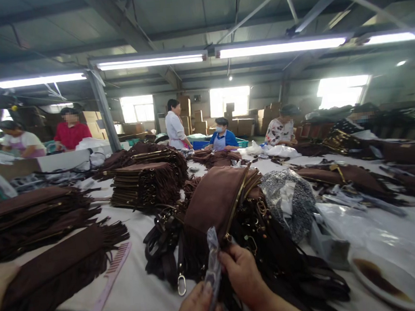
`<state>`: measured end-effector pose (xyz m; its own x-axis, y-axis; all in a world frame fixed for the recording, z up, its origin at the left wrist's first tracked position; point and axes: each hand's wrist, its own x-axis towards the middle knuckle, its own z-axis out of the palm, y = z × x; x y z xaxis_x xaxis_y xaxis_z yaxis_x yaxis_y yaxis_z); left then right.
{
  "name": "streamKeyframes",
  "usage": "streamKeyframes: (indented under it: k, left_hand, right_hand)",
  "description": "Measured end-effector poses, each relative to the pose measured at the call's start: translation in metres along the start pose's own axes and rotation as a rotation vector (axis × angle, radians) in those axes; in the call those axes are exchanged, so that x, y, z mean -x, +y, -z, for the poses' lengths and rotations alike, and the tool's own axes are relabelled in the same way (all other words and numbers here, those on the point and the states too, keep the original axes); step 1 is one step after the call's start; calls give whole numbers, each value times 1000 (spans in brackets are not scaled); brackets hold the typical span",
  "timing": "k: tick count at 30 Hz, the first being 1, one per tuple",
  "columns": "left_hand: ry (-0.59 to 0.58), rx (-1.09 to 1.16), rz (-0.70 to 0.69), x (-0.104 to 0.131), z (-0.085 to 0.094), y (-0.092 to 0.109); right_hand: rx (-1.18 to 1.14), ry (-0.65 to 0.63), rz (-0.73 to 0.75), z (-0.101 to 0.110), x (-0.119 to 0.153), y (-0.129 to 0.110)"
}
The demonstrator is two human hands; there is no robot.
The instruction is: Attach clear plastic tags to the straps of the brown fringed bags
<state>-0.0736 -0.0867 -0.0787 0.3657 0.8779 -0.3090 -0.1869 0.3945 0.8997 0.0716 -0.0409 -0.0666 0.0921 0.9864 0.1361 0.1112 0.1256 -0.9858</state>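
Observation:
My left hand is closed around a narrow strip wrapped in clear plastic, which stands up from my fingers. Just to its right, my right hand pinches close to the gold zip end of a brown fringed bag; what lies between its fingers is hidden. This bag rests on top of a pile of similar bags. Black straps with gold clips hang down the pile's left side, and more dark straps spread beneath my right forearm.
A pink comb lies left, beside a brown fringed piece. Another person's hand reaches in at the left edge. Stacked bags stand behind. At right are a bubble-wrap bundle and a white bowl of brown liquid. Several co-workers sit beyond.

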Motion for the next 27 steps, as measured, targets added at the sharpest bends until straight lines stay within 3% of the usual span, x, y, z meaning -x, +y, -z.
streamKeyframes:
  k: [5, 9, 12, 16, 21, 27]
  left_hand:
    - [-64, 95, 110, 4, 0, 2]
    - [-18, 57, 138, 3, -5, 2]
    - [40, 54, 77, 3, -10, 5]
    - [6, 105, 42, 1, -12, 11]
    - [-29, 99, 44, -2, -13, 13]
    - [34, 43, 109, 3, -17, 15]
  right_hand:
    - [8, 45, 71, 2, -2, -3]
    - [-91, 42, -24, -2, -2, -4]
    - [-278, 9, -139, -3, -3, 0]
    - [-439, -97, -210, 4, 0, 2]
    - [-305, -307, -250, 10, 3, -13]
    - [-250, -118, -206, -2, -8, -20]
